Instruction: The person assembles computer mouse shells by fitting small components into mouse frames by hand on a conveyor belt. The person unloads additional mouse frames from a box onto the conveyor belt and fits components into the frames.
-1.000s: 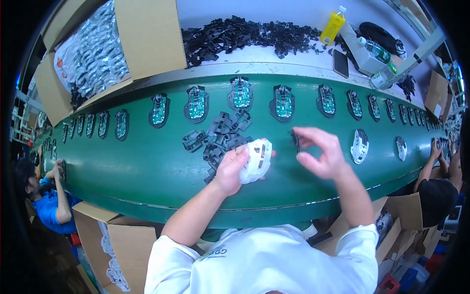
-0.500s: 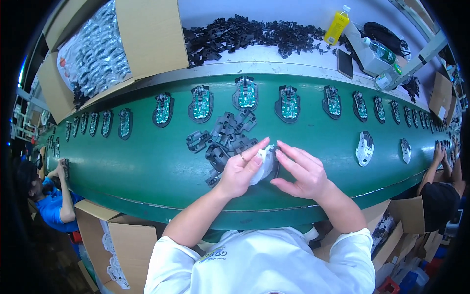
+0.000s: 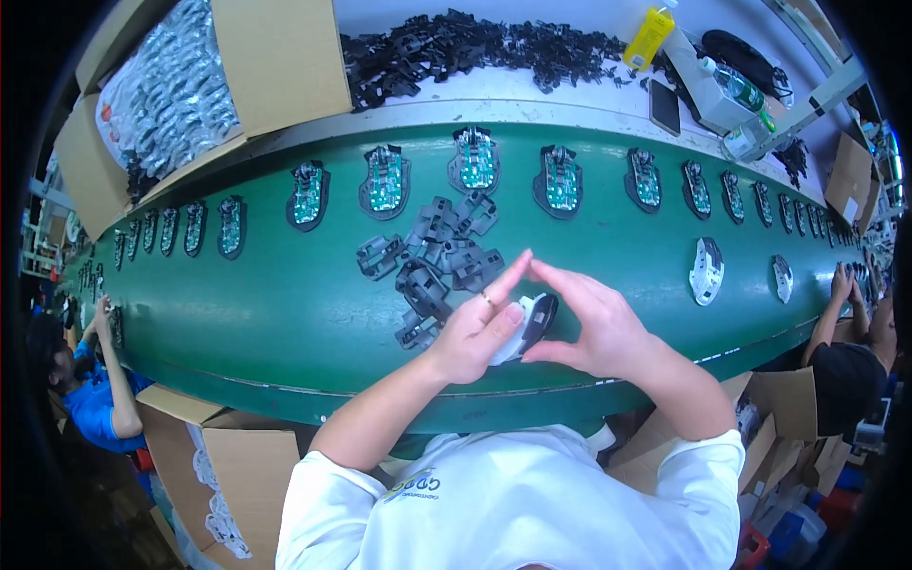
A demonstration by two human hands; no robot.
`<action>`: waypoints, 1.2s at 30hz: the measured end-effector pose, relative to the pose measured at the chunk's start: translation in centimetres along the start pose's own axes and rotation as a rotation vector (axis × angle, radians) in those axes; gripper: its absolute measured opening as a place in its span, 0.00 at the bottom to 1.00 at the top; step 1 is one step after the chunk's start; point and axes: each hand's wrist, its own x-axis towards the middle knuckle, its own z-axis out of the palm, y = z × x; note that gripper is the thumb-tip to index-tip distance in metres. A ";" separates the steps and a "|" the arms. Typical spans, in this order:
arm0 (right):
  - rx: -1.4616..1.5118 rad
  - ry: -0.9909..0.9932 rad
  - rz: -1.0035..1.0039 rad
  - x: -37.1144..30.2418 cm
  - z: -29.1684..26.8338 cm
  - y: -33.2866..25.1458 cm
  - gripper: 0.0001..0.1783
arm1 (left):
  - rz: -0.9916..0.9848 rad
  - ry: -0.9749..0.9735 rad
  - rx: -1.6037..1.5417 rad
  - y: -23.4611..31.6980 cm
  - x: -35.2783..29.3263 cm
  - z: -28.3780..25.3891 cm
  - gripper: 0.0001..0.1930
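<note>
A white and black computer mouse shell [image 3: 538, 321] is tilted between my hands, low over the green belt [image 3: 285, 342]. My left hand [image 3: 478, 332] grips it from the left, thumb on its white side and fingers stretched behind. My right hand [image 3: 600, 328] curves around its right side with fingers stretched out and thumb apart. That thumb is by the shell's lower edge; whether it presses there I cannot tell. The fingertips of both hands meet above the shell. Just left and beyond lies a heap of dark grey plastic parts [image 3: 432, 256].
Mouse bases with green circuit boards [image 3: 387, 180] line the belt's far side. Two white shells [image 3: 706, 273] lie at right. Behind are black parts [image 3: 456, 47], a phone [image 3: 664, 106], bottles [image 3: 650, 36] and a carton [image 3: 280, 66]. Other people [image 3: 90, 380] work at both ends.
The shell has turned, so its black part now shows. My right fingers have come off it and reach up to the left fingertips. The whole view has shifted slightly.
</note>
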 end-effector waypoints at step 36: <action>0.423 0.566 0.293 -6.8 11.4 -6.7 0.24 | 0.657 0.258 0.547 1.5 -2.2 1.7 0.13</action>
